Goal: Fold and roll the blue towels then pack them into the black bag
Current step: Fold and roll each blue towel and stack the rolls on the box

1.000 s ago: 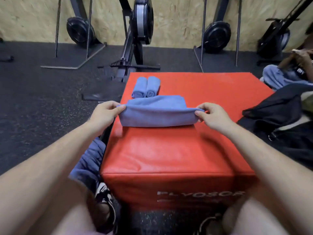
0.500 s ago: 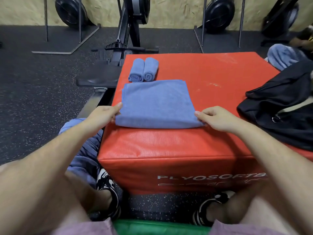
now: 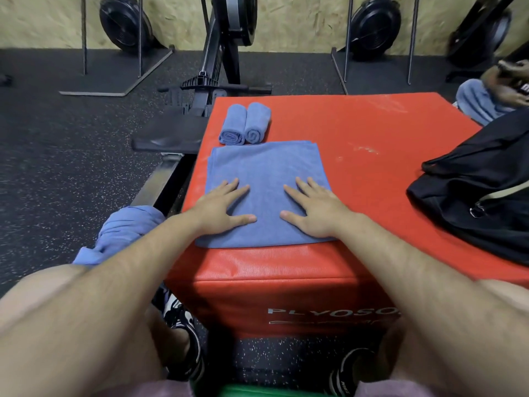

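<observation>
Pressing palm-down on the folded blue towel (image 3: 266, 170), the left hand (image 3: 220, 209) and the right hand (image 3: 315, 212) lie flat with fingers straight and spread. Neither hand grasps anything.

The folded blue towel lies on the near left part of the red box (image 3: 357, 130), its near edge close to the box's front edge. A pair of rolled blue towels (image 3: 244, 124) lies side by side and touching, just beyond the folded towel's far edge.

The black bag (image 3: 481, 196) rests on the right side of the box top, well apart from the folded towel, with bare red surface between them. Whether the bag's opening is unfastened cannot be told.

A heap of loose blue cloth (image 3: 126, 233) lies on the floor beside the left forearm. A rowing machine (image 3: 226, 38) stands beyond the box, its black seat pad (image 3: 169, 133) just beside the box's left edge. Another person's knee (image 3: 478, 101) shows at far right, behind the bag.
</observation>
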